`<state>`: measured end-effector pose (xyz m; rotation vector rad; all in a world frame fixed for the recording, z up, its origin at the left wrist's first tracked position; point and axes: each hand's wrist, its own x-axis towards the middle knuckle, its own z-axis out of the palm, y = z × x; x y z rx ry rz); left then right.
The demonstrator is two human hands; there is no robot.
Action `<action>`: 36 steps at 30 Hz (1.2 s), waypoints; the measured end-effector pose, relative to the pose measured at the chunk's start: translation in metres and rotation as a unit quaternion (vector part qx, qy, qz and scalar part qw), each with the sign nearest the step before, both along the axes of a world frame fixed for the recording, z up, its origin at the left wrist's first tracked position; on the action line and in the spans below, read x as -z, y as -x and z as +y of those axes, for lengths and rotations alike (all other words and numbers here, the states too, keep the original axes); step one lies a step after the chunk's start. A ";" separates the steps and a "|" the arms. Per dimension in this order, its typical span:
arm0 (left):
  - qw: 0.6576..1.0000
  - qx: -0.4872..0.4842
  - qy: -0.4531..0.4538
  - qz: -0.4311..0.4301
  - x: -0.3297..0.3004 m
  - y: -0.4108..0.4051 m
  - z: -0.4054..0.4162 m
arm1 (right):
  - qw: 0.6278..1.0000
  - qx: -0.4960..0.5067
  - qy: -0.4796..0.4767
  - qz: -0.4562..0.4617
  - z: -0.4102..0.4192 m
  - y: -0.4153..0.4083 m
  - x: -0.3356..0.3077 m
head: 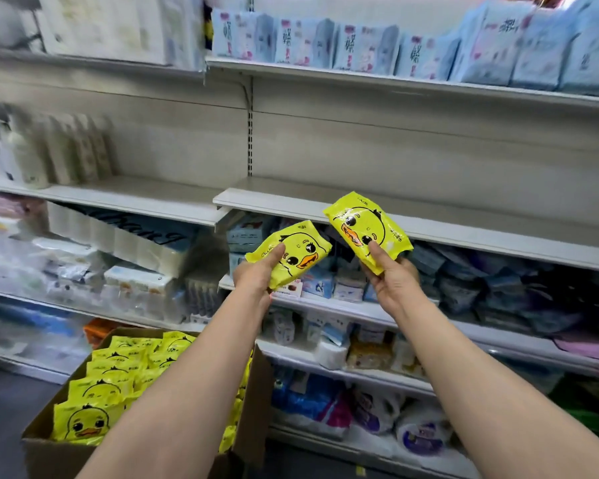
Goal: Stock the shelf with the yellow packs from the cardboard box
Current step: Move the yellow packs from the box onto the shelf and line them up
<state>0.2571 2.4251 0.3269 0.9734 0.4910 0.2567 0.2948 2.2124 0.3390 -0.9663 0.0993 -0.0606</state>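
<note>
Gripping glossy yellow duck-face packs: left hand (256, 278) fingers clamped on one (289, 252), right hand (393, 274) on another (367, 229).

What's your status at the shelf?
Left hand and right hand each hold a yellow duck pack. Empty shelf ahead, unobstructed. Cardboard box still well stocked.

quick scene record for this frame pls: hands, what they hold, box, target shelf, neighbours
left hand: grips one yellow pack, duck face toward the camera
right hand: grips a second yellow pack, raised higher, tilted
cardboard box: lower left, open, many more yellow packs standing inside
empty shelf: bare board just behind the raised packs
shelf above: light blue packs in a row
shelf below: small boxed goods and dark bags
blur: left side of the view is smeared, goods there unclear
</note>
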 end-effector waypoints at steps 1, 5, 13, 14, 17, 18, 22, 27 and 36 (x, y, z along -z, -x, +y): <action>1.000 0.001 -0.002 0.000 -0.003 -0.002 -0.001 | 1.000 0.000 -0.002 -0.003 -0.002 -0.001 -0.002; 1.000 0.008 -0.002 -0.011 -0.006 -0.006 -0.007 | 1.000 0.001 -0.003 -0.010 -0.005 -0.005 -0.006; 0.999 0.009 0.027 -0.033 -0.004 -0.007 -0.011 | 1.000 -0.001 -0.002 -0.020 -0.008 -0.004 -0.005; 0.999 0.000 0.036 -0.040 -0.005 -0.008 -0.012 | 1.000 -0.001 -0.002 -0.019 -0.008 -0.003 -0.006; 0.994 -0.013 0.086 -0.060 -0.008 -0.009 -0.011 | 1.000 -0.002 -0.006 -0.019 -0.007 -0.001 -0.008; 0.992 -0.010 0.108 -0.070 -0.009 -0.010 -0.011 | 1.000 -0.002 -0.007 -0.019 -0.007 -0.001 -0.009; 0.984 0.030 0.150 -0.091 -0.009 -0.009 -0.016 | 1.000 -0.001 -0.012 -0.021 -0.009 -0.002 -0.014; 0.976 0.110 0.135 -0.129 -0.011 -0.005 -0.029 | 0.999 -0.008 -0.019 -0.026 -0.008 -0.008 -0.019; 0.988 0.092 0.068 -0.108 -0.018 -0.041 -0.007 | 0.999 -0.009 -0.046 -0.025 0.007 -0.032 -0.020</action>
